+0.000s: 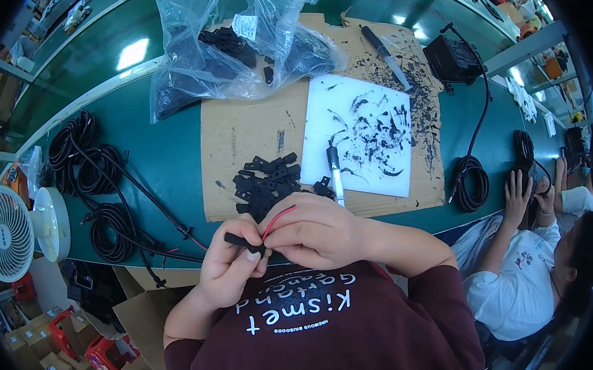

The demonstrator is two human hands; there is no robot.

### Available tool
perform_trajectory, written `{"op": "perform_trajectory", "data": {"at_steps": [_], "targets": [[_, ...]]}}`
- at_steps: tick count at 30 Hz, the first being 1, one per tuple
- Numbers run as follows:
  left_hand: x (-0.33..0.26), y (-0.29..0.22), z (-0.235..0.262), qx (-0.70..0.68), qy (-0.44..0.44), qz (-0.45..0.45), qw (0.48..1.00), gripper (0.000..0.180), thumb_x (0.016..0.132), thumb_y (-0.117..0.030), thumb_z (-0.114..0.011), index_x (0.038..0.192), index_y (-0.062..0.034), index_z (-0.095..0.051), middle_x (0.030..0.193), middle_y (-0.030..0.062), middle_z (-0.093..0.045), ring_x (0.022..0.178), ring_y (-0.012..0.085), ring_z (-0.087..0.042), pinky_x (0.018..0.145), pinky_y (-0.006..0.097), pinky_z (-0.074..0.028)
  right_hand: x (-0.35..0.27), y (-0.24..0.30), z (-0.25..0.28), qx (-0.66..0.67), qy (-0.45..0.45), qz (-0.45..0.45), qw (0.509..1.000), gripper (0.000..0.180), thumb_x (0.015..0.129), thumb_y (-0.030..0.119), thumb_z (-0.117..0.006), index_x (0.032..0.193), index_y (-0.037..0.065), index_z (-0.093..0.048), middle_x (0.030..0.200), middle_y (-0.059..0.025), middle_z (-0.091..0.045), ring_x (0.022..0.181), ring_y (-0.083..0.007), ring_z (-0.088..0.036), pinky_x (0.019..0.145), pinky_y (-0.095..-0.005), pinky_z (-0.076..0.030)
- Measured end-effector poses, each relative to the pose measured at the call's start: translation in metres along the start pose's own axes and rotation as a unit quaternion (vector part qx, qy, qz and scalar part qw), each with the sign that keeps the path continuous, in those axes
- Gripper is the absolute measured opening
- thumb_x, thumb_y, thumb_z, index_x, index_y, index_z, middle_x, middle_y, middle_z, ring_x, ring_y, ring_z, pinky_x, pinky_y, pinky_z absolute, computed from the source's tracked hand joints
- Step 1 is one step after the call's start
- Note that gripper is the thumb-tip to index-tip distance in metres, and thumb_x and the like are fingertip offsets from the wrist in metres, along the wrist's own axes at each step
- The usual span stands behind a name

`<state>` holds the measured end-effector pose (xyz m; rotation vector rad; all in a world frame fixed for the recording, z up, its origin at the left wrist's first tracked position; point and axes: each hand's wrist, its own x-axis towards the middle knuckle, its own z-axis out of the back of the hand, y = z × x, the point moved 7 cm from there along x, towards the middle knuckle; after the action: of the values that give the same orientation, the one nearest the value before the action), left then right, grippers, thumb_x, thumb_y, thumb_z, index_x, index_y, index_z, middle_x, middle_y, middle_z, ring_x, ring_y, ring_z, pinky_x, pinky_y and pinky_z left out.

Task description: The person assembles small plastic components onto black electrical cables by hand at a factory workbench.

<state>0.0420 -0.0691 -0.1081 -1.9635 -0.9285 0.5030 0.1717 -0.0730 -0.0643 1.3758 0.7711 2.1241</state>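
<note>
My left hand (228,264) is closed round a small black plastic piece (238,241), thumb pressed on it. Against it, my right hand (317,233) pinches a thin red wire (279,218), whose free end curves up past the fingertips. Where wire and piece meet is partly hidden by my fingers. Just beyond my hands lies a heap of small black plastic parts (263,182) on a brown cardboard sheet (248,126). To its right, a white board (319,114) carries black shavings and a slim knife-like tool (335,172) with a black and silver body.
Clear plastic bags (185,69) with black parts stand at the back. Coiled black cables (111,232) lie left, near a white fan (4,233). Another pen-shaped tool (385,56) rests on the cardboard. Rightward are a black box (454,58), a cable coil (470,185) and a co-worker (516,273).
</note>
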Motion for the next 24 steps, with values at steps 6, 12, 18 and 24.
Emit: {"op": "perform_trajectory", "data": {"at_steps": [6, 12, 18, 24], "targets": [[0.002, -0.002, -0.003, -0.016, -0.028, 0.008, 0.999, 0.028, 0.088, 0.005, -0.046, 0.114, -0.0029, -0.04, 0.095, 0.0078, -0.045, 0.071, 0.0104, -0.051, 0.056, 0.019, -0.039, -0.006, 0.0, 0.001, -0.009, 0.009, 0.03, 0.999, 0.026, 0.069, 0.002, -0.069, 0.094, 0.001, -0.061, 0.095, -0.0116, -0.059, 0.086, -0.0279, -0.06, 0.07, -0.0353, -0.049], [-0.009, 0.0, 0.001, 0.111, -0.093, -0.028, 0.989, 0.04, 0.082, 0.008, -0.056, 0.119, -0.0017, -0.042, 0.101, 0.0074, -0.049, 0.083, 0.0116, -0.054, 0.069, 0.022, -0.044, -0.005, 0.002, 0.004, -0.039, -0.007, 0.031, 0.999, 0.029, 0.068, -0.003, -0.07, 0.095, 0.002, -0.062, 0.095, -0.0125, -0.063, 0.083, -0.0262, -0.062, 0.065, -0.0327, -0.048], [-0.008, -0.001, 0.001, 0.05, -0.12, -0.062, 0.99, 0.037, 0.079, 0.009, -0.062, 0.112, -0.0007, -0.048, 0.102, 0.0062, -0.049, 0.091, 0.0114, -0.05, 0.078, 0.025, -0.042, -0.003, 0.005, 0.002, -0.05, 0.003, 0.026, 0.998, 0.021, 0.07, 0.001, -0.069, 0.089, 0.0, -0.06, 0.094, -0.012, -0.061, 0.086, -0.0278, -0.061, 0.071, -0.0351, -0.05], [-0.007, -0.003, 0.001, 0.078, -0.113, -0.077, 0.988, 0.032, 0.077, 0.008, -0.064, 0.105, -0.0008, -0.052, 0.099, 0.0068, -0.05, 0.087, 0.0124, -0.049, 0.077, 0.025, -0.041, -0.004, -0.006, 0.006, 0.078, 0.0, -0.089, 0.993, 0.017, 0.074, -0.001, -0.069, 0.089, 0.002, -0.062, 0.096, -0.0148, -0.063, 0.085, -0.0254, -0.063, 0.071, -0.0325, -0.049]]}}
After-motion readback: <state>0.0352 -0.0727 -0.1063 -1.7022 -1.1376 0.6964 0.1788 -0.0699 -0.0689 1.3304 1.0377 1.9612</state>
